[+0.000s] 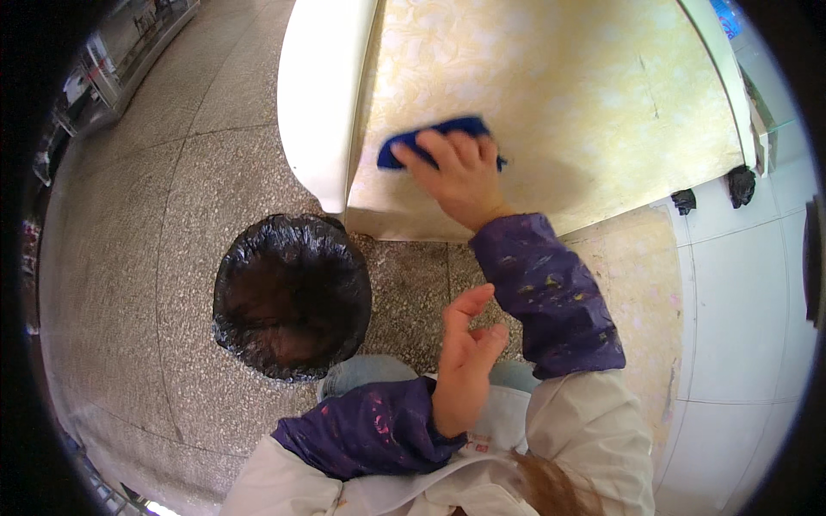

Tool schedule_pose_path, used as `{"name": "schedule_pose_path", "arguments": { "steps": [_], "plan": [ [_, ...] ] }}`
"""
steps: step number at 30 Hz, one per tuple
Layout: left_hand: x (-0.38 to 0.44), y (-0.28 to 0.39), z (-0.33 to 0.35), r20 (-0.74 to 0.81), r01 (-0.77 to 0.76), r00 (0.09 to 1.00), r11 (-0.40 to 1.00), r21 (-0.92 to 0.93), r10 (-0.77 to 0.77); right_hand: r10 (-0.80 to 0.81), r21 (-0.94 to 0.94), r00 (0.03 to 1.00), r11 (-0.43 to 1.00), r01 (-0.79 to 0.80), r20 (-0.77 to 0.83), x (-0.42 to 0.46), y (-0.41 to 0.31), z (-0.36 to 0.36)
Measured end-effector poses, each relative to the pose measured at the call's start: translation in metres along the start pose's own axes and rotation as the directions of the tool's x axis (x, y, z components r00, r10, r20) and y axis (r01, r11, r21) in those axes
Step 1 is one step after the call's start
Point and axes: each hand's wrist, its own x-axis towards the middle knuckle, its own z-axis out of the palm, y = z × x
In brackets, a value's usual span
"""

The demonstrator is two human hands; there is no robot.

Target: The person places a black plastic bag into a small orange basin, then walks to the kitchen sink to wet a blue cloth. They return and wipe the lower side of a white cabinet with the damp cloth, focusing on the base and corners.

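Note:
My right hand (464, 177) presses a folded dark blue cloth (445, 138) against a cream-yellow patterned panel (548, 97), near its lower left part. The fingers are spread over the cloth, and its edges stick out past them. Lower down, my left hand (468, 361) is held in front of my body, above my lap. It is empty, with the index finger and thumb bent and apart. Both forearms wear purple sleeve covers (548, 297) spotted with paint.
A bin lined with a black plastic bag (290, 297) stands on the speckled terrazzo floor (213, 180), left of my knees. A smooth white edge (326, 97) borders the panel's left side. At right are a white-tiled surface (735, 309) and two small black plastic-wrapped pieces (742, 186).

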Motion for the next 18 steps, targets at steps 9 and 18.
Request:
{"name": "schedule_pose_path", "arguments": {
  "steps": [9, 18],
  "plan": [
    [-0.003, -0.004, 0.003, 0.030, -0.077, 0.997, 0.997, -0.019, 0.077, -0.073, -0.072, 0.997, 0.995, 0.071, -0.022, 0.011, -0.019, 0.023],
    [-0.001, 0.003, -0.007, -0.005, -0.315, 0.947, 0.933, 0.176, 0.321, 0.161, -0.067, 0.800, 0.968, -0.244, -0.579, 0.140, 0.031, -0.025]
  ]
}}
